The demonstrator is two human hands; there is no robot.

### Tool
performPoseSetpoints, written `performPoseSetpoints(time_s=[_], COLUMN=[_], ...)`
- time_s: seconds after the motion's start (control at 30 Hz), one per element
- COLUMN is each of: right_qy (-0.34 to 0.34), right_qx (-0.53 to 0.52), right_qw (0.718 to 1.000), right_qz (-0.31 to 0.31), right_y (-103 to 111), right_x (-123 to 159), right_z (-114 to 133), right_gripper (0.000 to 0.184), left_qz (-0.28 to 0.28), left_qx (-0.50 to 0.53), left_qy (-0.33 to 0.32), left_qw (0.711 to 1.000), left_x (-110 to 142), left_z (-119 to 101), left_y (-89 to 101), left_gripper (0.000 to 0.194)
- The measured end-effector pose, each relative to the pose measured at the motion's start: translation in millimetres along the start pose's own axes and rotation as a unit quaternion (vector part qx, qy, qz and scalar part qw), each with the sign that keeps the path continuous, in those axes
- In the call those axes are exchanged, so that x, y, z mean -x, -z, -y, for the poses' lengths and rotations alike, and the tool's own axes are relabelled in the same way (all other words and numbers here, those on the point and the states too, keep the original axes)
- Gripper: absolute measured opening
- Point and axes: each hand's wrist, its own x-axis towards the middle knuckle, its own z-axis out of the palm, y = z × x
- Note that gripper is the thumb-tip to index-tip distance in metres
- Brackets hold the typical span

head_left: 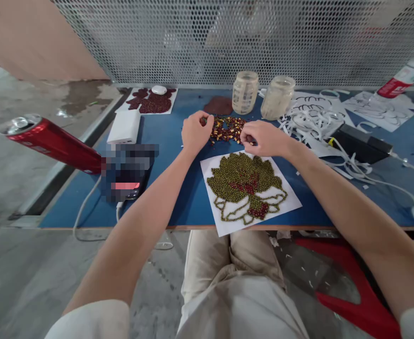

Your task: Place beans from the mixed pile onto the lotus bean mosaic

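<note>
My left hand point(195, 133) is at the left edge of a pile of mixed red, dark and yellow beans and kernels point(228, 129). Its fingers are curled together, and whatever they may hold is too small to make out. At the pile's right edge is my right hand point(264, 138), closed with fingertips bent down among the beans; its contents are hidden. Just in front of both hands lies a white sheet with a flower picture point(245, 183) made of green beans, with red ones in the middle. Some outlined petals at its lower part show bare paper.
Two cloudy jars point(245, 92) and a reddish-brown heap point(218, 105) stand behind the pile. On the left are a red can point(56, 143), white power bank point(124, 127), phone point(132, 172) and dark-red bean picture point(152, 101). Paper strips point(309, 120), a black box point(358, 143) and cables lie right.
</note>
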Motion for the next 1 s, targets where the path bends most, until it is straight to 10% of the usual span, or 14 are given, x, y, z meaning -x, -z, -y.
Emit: performPoseSetpoints(time_s=[0.47, 1.0], right_qy=[0.033, 0.082], right_qx=[-0.099, -0.100], right_qw=[0.993, 0.992], right_qz=[0.059, 0.013], right_y=[11.3, 1.1], right_x=[80.7, 102.7], right_z=[80.9, 76.7], right_gripper=[0.019, 0.017], left_qz=[0.009, 0.004], left_qx=[0.047, 0.071], left_qy=[-0.015, -0.010], left_qw=[0.999, 0.997], left_x=[-12.4, -16.6], left_z=[15.0, 21.6], left_y=[-8.3, -11.0], left_gripper=[0.020, 0.020])
